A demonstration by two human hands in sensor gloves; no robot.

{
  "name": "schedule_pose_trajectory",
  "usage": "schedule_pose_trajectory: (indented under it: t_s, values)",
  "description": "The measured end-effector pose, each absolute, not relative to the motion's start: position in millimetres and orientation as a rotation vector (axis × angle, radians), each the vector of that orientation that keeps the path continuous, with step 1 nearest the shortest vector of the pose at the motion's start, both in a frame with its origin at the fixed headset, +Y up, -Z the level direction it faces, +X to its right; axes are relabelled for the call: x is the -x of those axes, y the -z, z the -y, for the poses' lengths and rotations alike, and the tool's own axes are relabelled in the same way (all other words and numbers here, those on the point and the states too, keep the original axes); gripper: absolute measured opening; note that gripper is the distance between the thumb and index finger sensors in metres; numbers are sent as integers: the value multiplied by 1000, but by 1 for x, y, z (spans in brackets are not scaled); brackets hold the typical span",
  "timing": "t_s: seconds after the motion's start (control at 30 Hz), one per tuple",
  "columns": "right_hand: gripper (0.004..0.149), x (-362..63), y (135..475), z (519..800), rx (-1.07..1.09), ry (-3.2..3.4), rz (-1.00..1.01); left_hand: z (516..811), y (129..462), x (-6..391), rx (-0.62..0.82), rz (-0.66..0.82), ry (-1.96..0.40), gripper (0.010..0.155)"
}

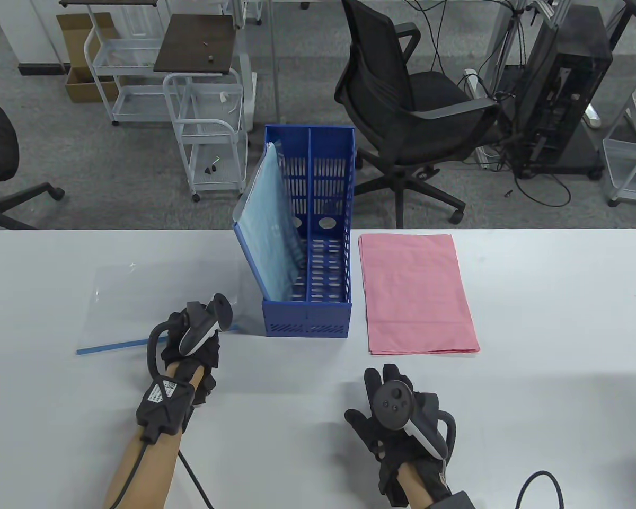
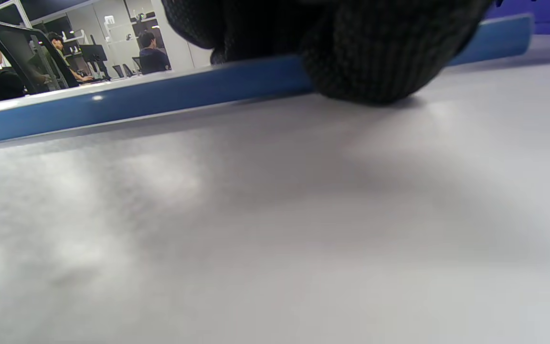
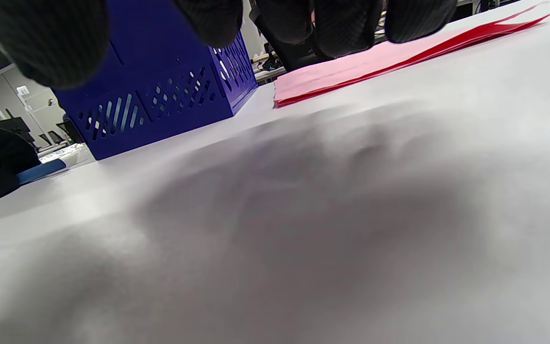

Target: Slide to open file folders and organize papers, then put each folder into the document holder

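A clear file folder point(image 1: 153, 302) lies flat at the table's left, with its blue slide bar point(image 1: 116, 345) along the near edge. My left hand point(image 1: 210, 333) holds the bar's right end. In the left wrist view its fingers point(image 2: 375, 62) curl over the slide bar point(image 2: 136, 102) and touch the table. The blue document holder point(image 1: 307, 318) stands mid-table, a light blue folder point(image 1: 267, 228) leaning in its left compartment. A stack of pink papers point(image 1: 416, 291) lies to its right. My right hand point(image 1: 371, 397) rests open on the table, short of the papers, holding nothing.
Past the table's far edge stand an office chair point(image 1: 403, 101), white wire carts point(image 1: 206, 132) and a computer tower point(image 1: 562, 90). A black cable point(image 1: 540, 485) loops onto the table at the near right corner. The holder's right compartment shows no folder.
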State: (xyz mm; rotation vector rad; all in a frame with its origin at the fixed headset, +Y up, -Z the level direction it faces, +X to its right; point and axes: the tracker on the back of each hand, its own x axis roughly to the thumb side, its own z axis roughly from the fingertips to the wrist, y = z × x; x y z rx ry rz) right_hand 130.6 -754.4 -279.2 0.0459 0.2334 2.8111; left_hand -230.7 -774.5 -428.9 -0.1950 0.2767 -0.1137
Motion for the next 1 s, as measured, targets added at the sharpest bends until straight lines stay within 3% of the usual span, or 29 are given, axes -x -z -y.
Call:
schedule_pose_trajectory:
  t_s: [0.5, 0.83, 1.0]
  values:
    - [84, -128, 279, 753, -84, -2801, -203, 757, 392, 229, 282, -93, 111, 44]
    - [84, -119, 274, 748, -162, -2723, -137, 720, 317, 219, 413, 142, 26, 49]
    - [90, -104, 269, 744, -442, -2512, -146, 703, 280, 193, 505, 322, -141, 49]
